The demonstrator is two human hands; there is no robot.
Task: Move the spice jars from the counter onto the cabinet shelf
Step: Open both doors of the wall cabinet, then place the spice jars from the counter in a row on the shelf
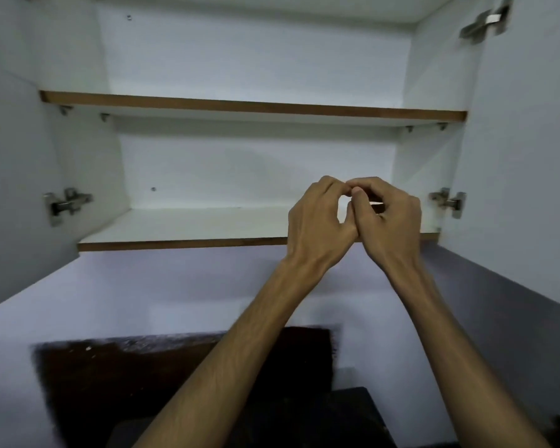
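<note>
White open cabinet (259, 59) fills the view, doors swung wide, hinges (67, 202) on both sides, lower shelf (181, 226) and upper shelf (253, 106) with brown front edges. Both hands raised over right end of lower shelf, touching each other: left hand (317, 218) and right hand (390, 215) have fingers curled inward, tips meeting; a small pale thing (376, 203) shows between right fingers, cannot tell if it is a spice jar or if it is gripped. Below: pale wall (143, 286), dark counter (143, 383).
</note>
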